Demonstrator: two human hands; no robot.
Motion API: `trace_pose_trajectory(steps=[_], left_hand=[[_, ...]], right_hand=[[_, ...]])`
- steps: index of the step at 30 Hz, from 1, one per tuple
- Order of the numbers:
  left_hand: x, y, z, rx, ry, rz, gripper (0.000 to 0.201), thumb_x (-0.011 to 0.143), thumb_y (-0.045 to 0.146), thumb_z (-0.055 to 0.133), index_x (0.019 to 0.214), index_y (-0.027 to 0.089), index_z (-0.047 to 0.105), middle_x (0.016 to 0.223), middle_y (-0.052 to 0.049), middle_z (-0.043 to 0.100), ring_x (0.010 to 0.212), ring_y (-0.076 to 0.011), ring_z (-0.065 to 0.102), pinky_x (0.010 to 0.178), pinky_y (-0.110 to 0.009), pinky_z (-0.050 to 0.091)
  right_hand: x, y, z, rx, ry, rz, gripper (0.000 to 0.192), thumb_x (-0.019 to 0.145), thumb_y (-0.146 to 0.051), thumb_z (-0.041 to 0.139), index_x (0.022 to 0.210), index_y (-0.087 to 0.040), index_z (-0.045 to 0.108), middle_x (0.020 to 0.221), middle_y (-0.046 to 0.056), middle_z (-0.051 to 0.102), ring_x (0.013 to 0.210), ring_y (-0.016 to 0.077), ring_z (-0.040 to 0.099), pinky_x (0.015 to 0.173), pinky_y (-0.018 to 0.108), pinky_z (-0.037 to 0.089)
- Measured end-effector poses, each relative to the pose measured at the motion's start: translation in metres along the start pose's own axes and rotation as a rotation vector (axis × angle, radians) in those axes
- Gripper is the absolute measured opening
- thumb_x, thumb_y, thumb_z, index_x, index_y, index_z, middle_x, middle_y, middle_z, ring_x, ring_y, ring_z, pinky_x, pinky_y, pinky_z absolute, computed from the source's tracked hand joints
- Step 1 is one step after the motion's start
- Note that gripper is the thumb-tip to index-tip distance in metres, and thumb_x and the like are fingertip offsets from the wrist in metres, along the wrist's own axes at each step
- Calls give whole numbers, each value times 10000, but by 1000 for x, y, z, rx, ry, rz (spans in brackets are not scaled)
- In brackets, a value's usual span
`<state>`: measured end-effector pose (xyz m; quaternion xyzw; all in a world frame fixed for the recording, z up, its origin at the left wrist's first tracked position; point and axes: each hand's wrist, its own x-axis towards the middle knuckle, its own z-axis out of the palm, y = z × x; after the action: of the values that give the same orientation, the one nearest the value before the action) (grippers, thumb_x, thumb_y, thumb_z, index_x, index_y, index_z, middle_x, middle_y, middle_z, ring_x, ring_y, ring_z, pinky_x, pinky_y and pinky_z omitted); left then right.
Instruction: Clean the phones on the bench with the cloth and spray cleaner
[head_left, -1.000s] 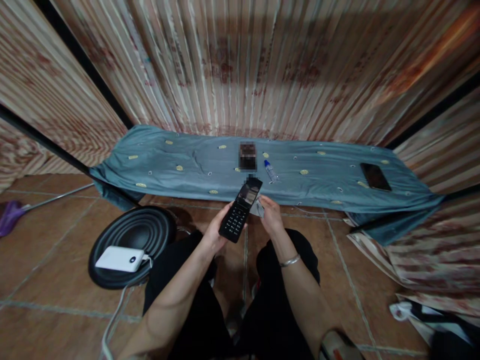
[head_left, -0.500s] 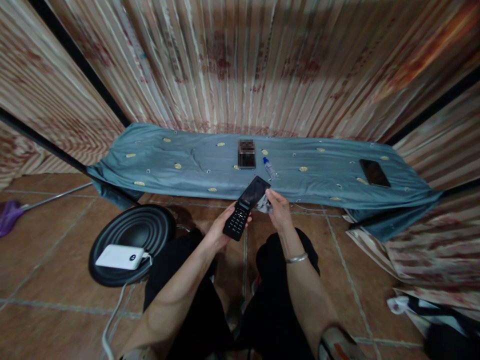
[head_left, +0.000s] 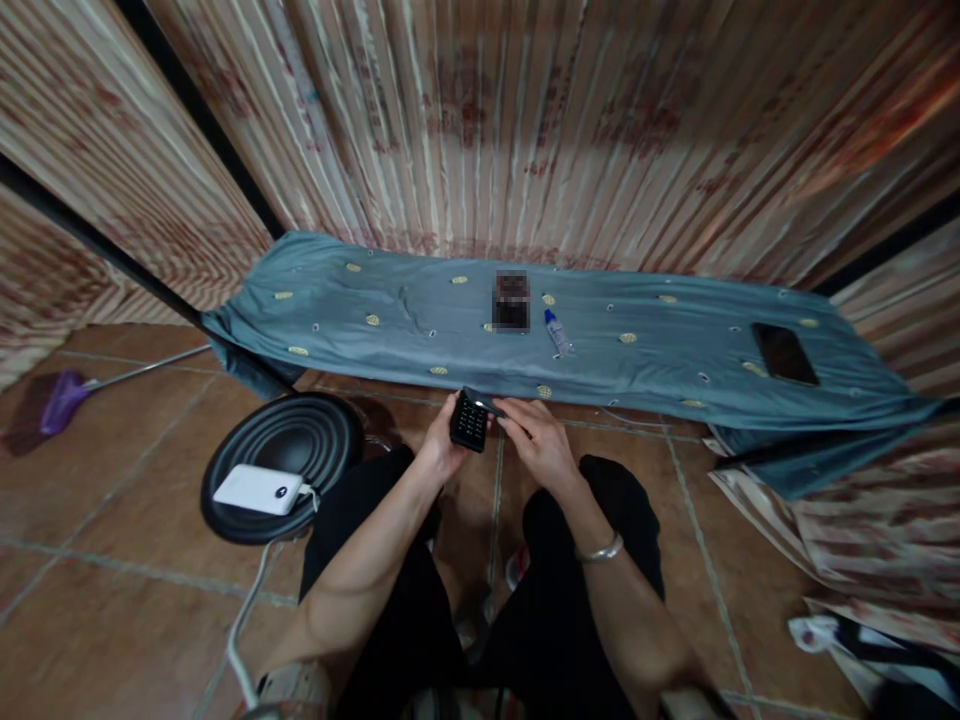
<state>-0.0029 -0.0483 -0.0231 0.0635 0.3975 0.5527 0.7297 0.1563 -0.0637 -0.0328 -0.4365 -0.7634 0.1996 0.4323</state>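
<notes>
Between my hands is a black flip phone (head_left: 470,424), partly folded, its keypad facing up and its screen half seen almost edge-on. My left hand (head_left: 444,445) is wrapped round the keypad half from the left. With its fingers bent at the edge of the screen half, my right hand (head_left: 538,440) grips the phone from the right. Beyond the hands, a small clear bottle with a blue cap (head_left: 558,333) lies on the grey-blue cloth (head_left: 405,345). A dark pixelated rectangle (head_left: 511,302) lies beside it. Whether a cloth is still in my right hand is hidden.
On the left, a white power bank (head_left: 259,489) with a cable rests on a black round ridged stool top (head_left: 300,420). A dark tablet or phone (head_left: 784,353) lies at the cloth's right end. A purple broom (head_left: 64,402) is on the tiled floor. Striped curtains (head_left: 480,130) hang behind.
The flip phone's screen half has been folded up from wide open towards the keypad. My right hand has moved down and left with it. The whitish cloth by my right fingers no longer shows.
</notes>
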Motion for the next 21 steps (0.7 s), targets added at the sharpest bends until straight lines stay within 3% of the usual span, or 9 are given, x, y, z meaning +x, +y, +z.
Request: trace_pose_trajectory(steps=[6,13,18,21], left_hand=[[3,4,2,-57,53,2,343,1005,308,362,842,158,625,705,-14,662,617,-114,628,646,-222,506],[1,7,2,-16,-4,17,355,1006,354,334,914,162,618,749,-44,687,710,-165,685,751,-301,545],[6,7,-1,11,-8,29,340,992,382,377,1073,153,616,822,-64,714,748,-189,710,768,-335,565],[9,6,1,32,-2,81,332,976,386,429,1176,166,578,862,-62,720,742,-182,713,708,-306,568]], right_hand=[[-6,-9,8,-211,-112,-72,344,982,-267,461,1260,-225,659,1204,103,698,1007,235,643,901,391,527],[-6,-17,4,-101,-110,-57,330,953,-268,501,1233,-237,674,1237,86,692,1049,230,644,940,395,512],[-4,-12,1,58,31,200,238,898,-325,563,1027,-272,756,1049,43,760,955,220,686,898,353,508],[-3,-3,10,253,-43,423,300,857,-488,606,823,-247,782,809,31,764,795,214,693,767,314,512]])
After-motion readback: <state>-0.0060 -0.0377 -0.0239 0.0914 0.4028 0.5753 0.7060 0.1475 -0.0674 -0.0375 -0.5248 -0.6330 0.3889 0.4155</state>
